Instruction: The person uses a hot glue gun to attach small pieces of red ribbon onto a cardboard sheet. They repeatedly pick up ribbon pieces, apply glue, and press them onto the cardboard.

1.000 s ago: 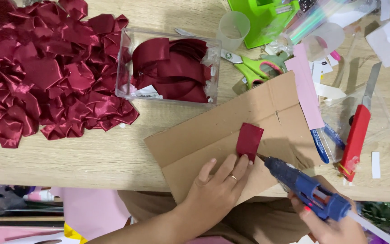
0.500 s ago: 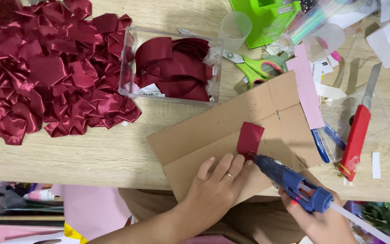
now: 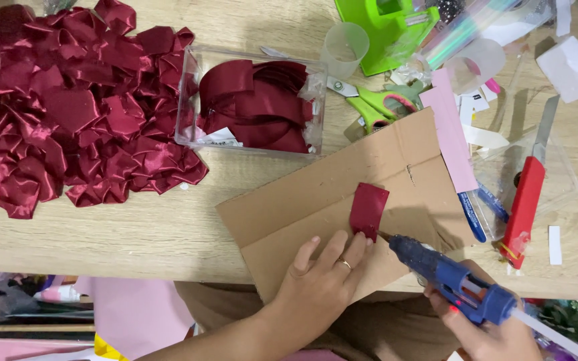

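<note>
A short dark red ribbon piece lies on a brown cardboard sheet at the table's front edge. My left hand rests flat on the cardboard, fingertips pressing the ribbon's lower end. My right hand grips a blue hot glue gun, its nozzle touching the ribbon's lower right corner. A glue stick juts from the gun's rear.
A heap of folded dark red satin petals covers the left of the table. A clear box holds ribbon. Green scissors, a green tape dispenser, a plastic cup, a red utility knife and pens lie to the right.
The glue gun has moved left and up, bringing its nozzle against the ribbon's lower corner. My left hand stays pressed on the ribbon.
</note>
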